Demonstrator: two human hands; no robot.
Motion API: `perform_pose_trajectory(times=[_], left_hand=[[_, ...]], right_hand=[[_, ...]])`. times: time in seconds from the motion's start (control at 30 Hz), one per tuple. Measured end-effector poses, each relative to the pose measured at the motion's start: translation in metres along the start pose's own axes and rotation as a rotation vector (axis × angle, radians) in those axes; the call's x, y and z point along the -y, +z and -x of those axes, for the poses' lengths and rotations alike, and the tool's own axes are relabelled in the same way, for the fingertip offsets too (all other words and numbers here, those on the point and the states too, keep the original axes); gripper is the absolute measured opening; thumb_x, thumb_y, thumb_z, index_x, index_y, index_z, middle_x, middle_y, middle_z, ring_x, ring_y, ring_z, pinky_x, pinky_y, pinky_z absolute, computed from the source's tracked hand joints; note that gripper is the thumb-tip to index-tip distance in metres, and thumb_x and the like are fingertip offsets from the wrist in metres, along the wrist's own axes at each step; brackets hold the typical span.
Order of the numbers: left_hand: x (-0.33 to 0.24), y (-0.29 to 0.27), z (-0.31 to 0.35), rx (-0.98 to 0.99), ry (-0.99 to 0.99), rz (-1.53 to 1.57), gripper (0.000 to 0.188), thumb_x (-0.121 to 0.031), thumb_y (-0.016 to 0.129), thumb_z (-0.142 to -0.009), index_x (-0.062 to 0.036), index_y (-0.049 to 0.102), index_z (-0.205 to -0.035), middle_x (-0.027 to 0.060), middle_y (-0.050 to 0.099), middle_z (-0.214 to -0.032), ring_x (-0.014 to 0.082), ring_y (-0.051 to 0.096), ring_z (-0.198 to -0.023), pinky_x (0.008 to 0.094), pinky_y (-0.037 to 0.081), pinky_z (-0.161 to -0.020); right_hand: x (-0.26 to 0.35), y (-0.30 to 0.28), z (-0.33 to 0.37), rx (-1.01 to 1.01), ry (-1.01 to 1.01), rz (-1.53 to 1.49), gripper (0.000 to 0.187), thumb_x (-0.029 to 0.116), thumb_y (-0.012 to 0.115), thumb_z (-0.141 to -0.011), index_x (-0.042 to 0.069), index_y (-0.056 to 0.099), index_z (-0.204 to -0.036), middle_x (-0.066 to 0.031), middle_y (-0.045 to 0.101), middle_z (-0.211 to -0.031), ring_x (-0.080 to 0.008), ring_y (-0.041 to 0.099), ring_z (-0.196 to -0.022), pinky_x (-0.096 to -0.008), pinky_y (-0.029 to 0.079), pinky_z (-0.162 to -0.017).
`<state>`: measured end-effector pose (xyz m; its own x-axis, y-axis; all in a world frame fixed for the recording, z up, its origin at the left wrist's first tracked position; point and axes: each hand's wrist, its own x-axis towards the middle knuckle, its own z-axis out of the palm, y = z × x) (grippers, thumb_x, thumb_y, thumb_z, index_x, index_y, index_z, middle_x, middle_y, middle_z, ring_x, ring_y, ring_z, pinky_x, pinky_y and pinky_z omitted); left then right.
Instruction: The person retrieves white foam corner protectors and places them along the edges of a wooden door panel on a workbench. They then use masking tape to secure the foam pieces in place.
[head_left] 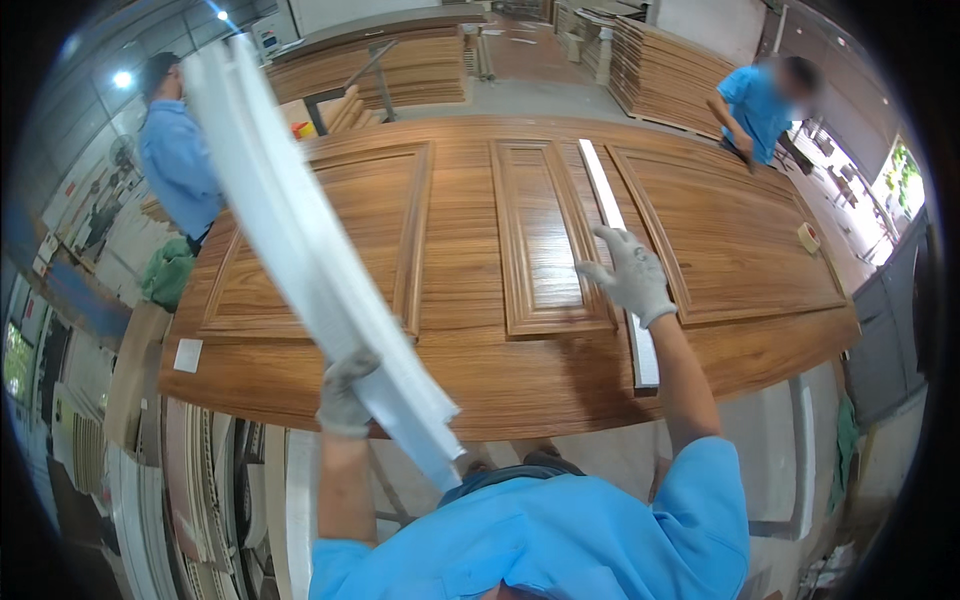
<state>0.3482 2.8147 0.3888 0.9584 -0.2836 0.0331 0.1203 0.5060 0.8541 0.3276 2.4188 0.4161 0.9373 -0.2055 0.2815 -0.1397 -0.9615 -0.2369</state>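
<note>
My left hand (348, 392), in a grey-white work glove, is closed around a long bundle of white strips (300, 230) near its lower end. The bundle is tilted up, its far end reaching high to the left above the panel. My right hand (630, 272), gloved too, has its fingers spread over a narrow white strip (643, 355); whether it touches the strip I cannot tell. That strip lies lengthwise across a large brown wood-grain door panel (460, 240), just right of the panel's narrow raised middle moulding (545, 225).
A roll of tape (808, 238) lies at the panel's right end and a white square label (188, 355) at its left. One person (180, 150) stands at the far left, another (765, 110) at the far right. Stacked boards (660, 70) stand behind; more lean at lower left.
</note>
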Motion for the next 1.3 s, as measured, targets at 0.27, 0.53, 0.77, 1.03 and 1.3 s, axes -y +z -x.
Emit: perform_pose_trajectory(times=[0.27, 0.53, 0.77, 1.03, 1.3], left_hand=[[0.03, 0.009, -0.038, 0.043, -0.156, 0.052, 0.03, -0.016, 0.075, -0.08, 0.0018, 0.07, -0.104, 0.0144, 0.07, -0.102, 0.0239, 0.069, -0.091, 0.0361, 0.06, -0.085], [0.035, -0.006, -0.042, -0.093, -0.141, 0.049, 0.038, -0.018, 0.076, -0.078, 0.0019, 0.067, -0.108, 0.0145, 0.067, -0.101, 0.0249, 0.068, -0.092, 0.0366, 0.059, -0.084], [0.011, -0.032, -0.023, -0.068, -0.124, 0.082, 0.059, -0.022, 0.075, -0.079, 0.0114, 0.055, -0.123, 0.0252, 0.066, -0.108, 0.0324, 0.07, -0.092, 0.0417, 0.062, -0.08], [0.007, -0.042, -0.015, -0.178, -0.014, 0.111, 0.055, -0.022, 0.074, -0.081, 0.0109, 0.058, -0.121, 0.0242, 0.069, -0.1, 0.0304, 0.071, -0.088, 0.0415, 0.062, -0.078], [-0.039, -0.07, 0.036, -0.359, 0.304, 0.063, 0.059, -0.019, 0.074, -0.077, 0.0086, 0.054, -0.126, 0.0219, 0.069, -0.107, 0.0309, 0.071, -0.093, 0.0423, 0.064, -0.078]], right_hand=[[0.164, 0.017, 0.014, 0.268, -0.417, -0.798, 0.078, 0.037, 0.078, -0.086, 0.009, 0.039, -0.148, -0.0109, 0.066, -0.087, -0.0154, 0.069, -0.067, -0.027, 0.057, -0.062], [0.176, 0.035, 0.01, 0.235, -0.276, -0.963, 0.052, 0.021, 0.07, -0.092, 0.007, 0.05, -0.139, -0.006, 0.064, -0.076, -0.0122, 0.066, -0.066, -0.0269, 0.054, -0.058], [0.133, 0.082, -0.043, 0.13, 0.158, -0.878, 0.047, 0.024, 0.07, -0.09, 0.008, 0.058, -0.132, -0.016, 0.072, -0.098, -0.0234, 0.071, -0.095, -0.0342, 0.057, -0.08], [0.174, 0.076, -0.053, 0.056, -0.237, -0.147, 0.049, 0.047, 0.063, -0.091, 0.014, 0.056, -0.127, -0.0135, 0.069, -0.11, -0.032, 0.067, -0.105, -0.0441, 0.053, -0.088], [0.257, 0.099, -0.083, 0.536, -0.61, 0.11, 0.063, 0.045, 0.06, -0.09, 0.022, 0.044, -0.146, -0.0138, 0.071, -0.113, -0.0308, 0.069, -0.105, -0.0421, 0.054, -0.091]])
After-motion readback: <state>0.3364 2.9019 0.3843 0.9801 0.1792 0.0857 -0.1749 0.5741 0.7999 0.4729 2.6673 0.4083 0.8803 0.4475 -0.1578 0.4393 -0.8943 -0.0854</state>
